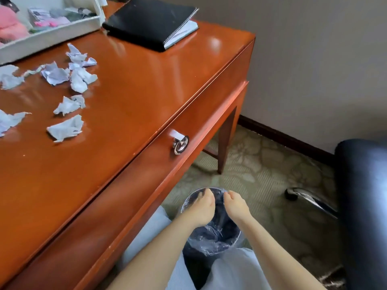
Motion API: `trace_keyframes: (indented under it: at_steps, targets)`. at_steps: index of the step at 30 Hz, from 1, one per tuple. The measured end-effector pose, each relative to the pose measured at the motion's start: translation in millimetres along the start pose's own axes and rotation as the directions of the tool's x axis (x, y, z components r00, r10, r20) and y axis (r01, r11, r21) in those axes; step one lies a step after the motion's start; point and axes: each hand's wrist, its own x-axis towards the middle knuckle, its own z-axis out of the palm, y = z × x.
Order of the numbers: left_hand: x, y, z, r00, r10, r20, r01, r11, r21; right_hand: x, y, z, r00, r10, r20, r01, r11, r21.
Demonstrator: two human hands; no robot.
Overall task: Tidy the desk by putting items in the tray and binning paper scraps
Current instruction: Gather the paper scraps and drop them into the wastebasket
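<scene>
On the desk (136, 91) I count about eight crumpled paper scraps (66, 127), one tray (52, 36) at its far left and one black notebook (150, 21) at its far edge; one knob (181, 143) on its front; beside its front, one bin (211, 248), one chair (364, 195), and two hands, my left hand (201, 208) and right hand (235, 205)

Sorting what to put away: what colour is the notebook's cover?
The notebook cover is black, seen in the head view.
</scene>
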Motion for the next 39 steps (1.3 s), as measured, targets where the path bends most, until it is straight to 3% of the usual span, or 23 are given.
trace_keyframes:
  at_steps: [4, 10, 14, 22, 30, 34, 39]
  targets:
    - [25.3, -23.6, 22.2, 0.997, -0.041, 0.07, 0.042, 0.999, 0.0, 15.0, 13.2, 24.1, 0.979, 0.157, 0.127, -0.17, 0.98, 0.103]
    - [46.5, -40.1, 32.6, 0.99, -0.09, 0.108, 0.092, 0.996, -0.014, 22.2, 21.8, 35.6, 0.95, 0.205, 0.234, -0.229, 0.97, 0.077]
    - [45.6, -44.0, 32.0, 0.992, -0.094, 0.084, 0.091, 0.995, 0.044, 19.9, 18.0, 32.4, 0.951, 0.217, 0.22, -0.224, 0.974, 0.007]
    - [11.8, -23.3, 7.1, 0.985, 0.17, -0.033, -0.164, 0.976, 0.142, -1.7, 2.4, 3.6, 0.995, -0.017, 0.094, 0.037, 0.976, -0.214]
    - [-75.6, 27.8, -53.6, 0.915, 0.38, -0.134, -0.322, 0.889, 0.325, -50.8, -48.6, -56.6, 0.965, -0.249, -0.079, 0.211, 0.921, -0.329]
    - [-132.4, 55.4, -86.6, 0.852, 0.483, -0.201, -0.38, 0.836, 0.397, -89.6, -80.2, -88.8, 0.921, -0.369, -0.129, 0.307, 0.887, -0.344]
    - [-199.2, 72.0, -126.8, 0.76, 0.585, -0.282, -0.4, 0.763, 0.507, -141.5, -129.2, -111.7, 0.795, -0.587, -0.153, 0.511, 0.785, -0.35]
